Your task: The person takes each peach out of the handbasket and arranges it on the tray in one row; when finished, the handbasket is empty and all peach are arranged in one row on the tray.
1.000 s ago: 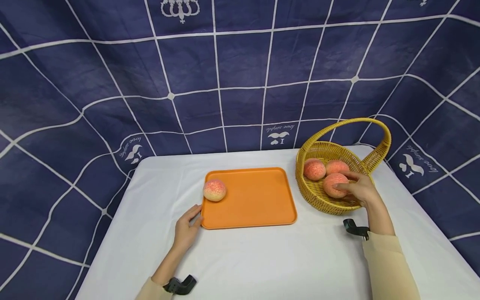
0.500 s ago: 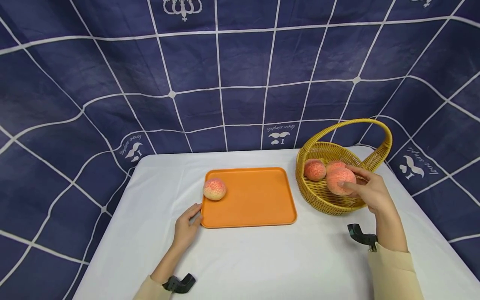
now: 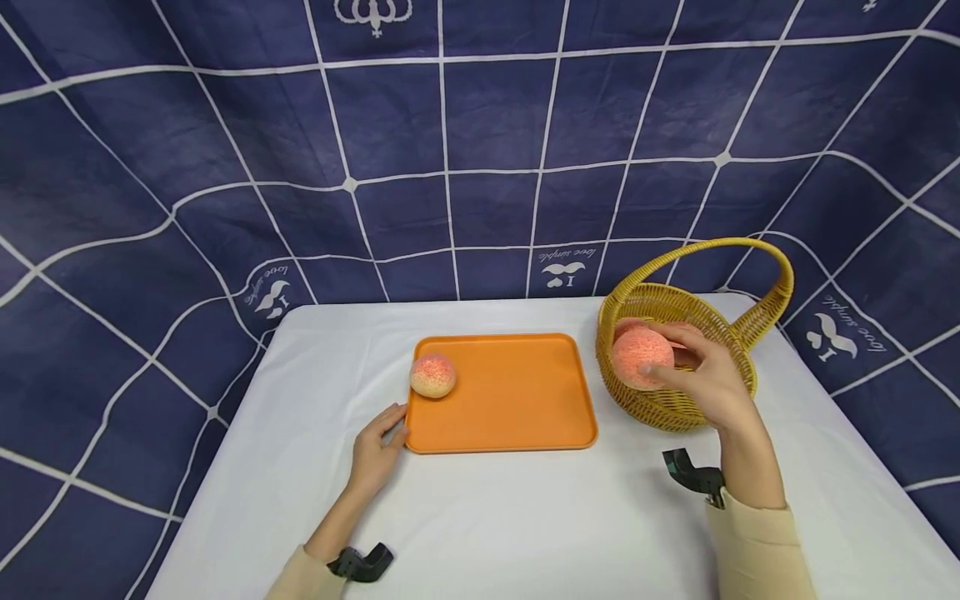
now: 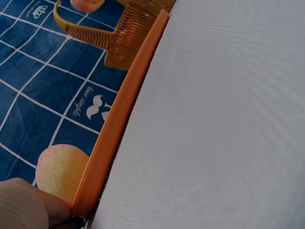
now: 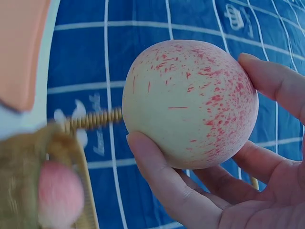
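My right hand (image 3: 708, 375) holds a peach (image 3: 642, 358) between thumb and fingers, over the wicker basket (image 3: 637, 408). In the right wrist view, the fingers (image 5: 157, 176) and thumb wrap the sides of this pale, pink-speckled peach (image 5: 190, 105). Other peaches lie behind it in the basket, partly hidden by the hand and the held fruit; one peach (image 5: 59, 193) shows inside it in the right wrist view. At the left edge of an orange tray (image 3: 510, 396), my left hand (image 3: 375, 454) rests its extended fingers against the rim. One yellow-pink peach (image 3: 432, 375) sits on the tray's left side.
The basket's tall arched handle (image 3: 738, 242) rises over its right and back side. A white cloth (image 3: 525, 525) covers the table, and a dark blue checked curtain (image 3: 495, 125) hangs behind and at both sides.
My right hand has lifted a peach from among those in the basket, first moving slightly right, then left toward the basket's left side. The left hand has stayed at the tray's edge.
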Motion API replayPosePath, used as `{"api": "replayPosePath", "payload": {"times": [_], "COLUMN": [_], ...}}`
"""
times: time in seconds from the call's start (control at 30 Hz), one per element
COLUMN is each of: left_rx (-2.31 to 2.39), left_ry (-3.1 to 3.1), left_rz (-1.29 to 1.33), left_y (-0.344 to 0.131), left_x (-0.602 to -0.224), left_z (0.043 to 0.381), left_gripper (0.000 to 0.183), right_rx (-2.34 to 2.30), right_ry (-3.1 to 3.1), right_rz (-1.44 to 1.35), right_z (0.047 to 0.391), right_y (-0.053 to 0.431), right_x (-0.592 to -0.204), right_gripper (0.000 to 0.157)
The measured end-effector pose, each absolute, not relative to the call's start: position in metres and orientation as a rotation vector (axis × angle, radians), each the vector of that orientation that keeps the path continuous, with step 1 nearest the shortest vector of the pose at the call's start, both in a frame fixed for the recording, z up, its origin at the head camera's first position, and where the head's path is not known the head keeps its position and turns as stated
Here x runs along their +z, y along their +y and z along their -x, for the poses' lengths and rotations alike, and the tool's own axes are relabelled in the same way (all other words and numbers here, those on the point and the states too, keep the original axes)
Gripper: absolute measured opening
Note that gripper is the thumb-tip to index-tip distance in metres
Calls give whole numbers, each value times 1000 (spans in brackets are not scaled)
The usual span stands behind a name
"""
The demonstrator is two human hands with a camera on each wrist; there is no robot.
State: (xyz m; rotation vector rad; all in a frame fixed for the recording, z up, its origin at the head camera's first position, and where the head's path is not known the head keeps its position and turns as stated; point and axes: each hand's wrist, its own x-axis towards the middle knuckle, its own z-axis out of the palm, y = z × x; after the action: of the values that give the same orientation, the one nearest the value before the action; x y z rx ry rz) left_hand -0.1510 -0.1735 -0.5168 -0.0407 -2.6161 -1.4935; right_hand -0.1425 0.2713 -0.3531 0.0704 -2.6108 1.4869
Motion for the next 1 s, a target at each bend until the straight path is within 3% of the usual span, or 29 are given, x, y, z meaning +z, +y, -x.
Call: {"api": "replayPosePath", "payload": {"times": [0.33, 0.6, 1.0], "left_rx": [-1490, -1494, -1493], "left_ry": [-2610, -2607, -2623], "left_rz": [51, 44, 45], "left_y": [-173, -174, -174], "left_x": [-517, -516, -514], "left_z": [152, 150, 150], "left_gripper": [40, 40, 41], "right_rx": [1707, 1955, 1911], "right_ry": [-2613, -2559, -2664], "right_rz": [-210, -170, -186], "right_z": [171, 195, 222], "right_y": [221, 173, 115], "right_x": [-359, -379, -408], "right_gripper": [59, 61, 59]}}
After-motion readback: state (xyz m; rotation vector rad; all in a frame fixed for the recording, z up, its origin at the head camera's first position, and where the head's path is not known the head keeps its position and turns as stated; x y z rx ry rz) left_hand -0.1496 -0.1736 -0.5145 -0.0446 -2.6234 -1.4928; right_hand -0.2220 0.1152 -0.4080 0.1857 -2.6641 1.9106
